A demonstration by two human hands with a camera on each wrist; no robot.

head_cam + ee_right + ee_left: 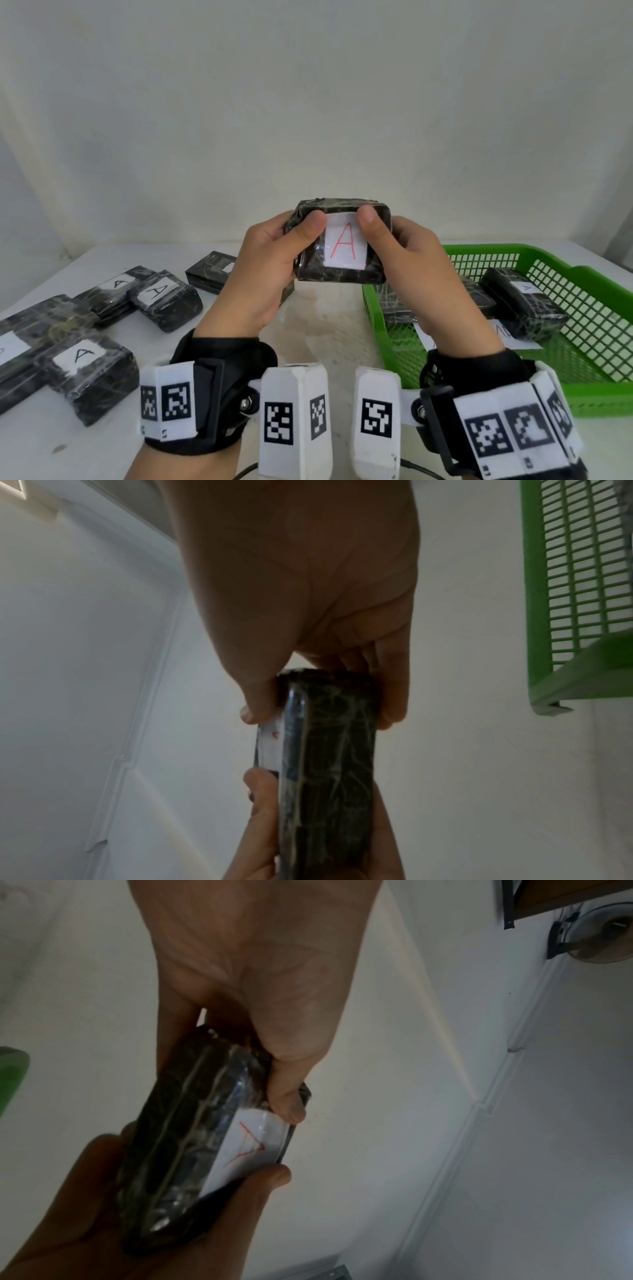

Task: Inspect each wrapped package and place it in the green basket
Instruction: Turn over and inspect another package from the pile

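Note:
Both hands hold one dark wrapped package [342,270] up above the table, its white label with a red letter A facing me. My left hand [270,263] grips its left end, thumb on the front. My right hand [407,260] grips the right end, thumb at the label's top corner. The left wrist view shows the package [178,1137] edge-on between thumb and fingers; the right wrist view shows the package [329,764] the same way. The green basket [582,399] stands at the right with packages [524,305] and a loose label inside.
Several more wrapped packages with A labels [161,298] lie on the white table [68,452] at the left, one [210,272] further back near my left hand. A white wall stands behind. The basket's corner [582,685] shows in the right wrist view.

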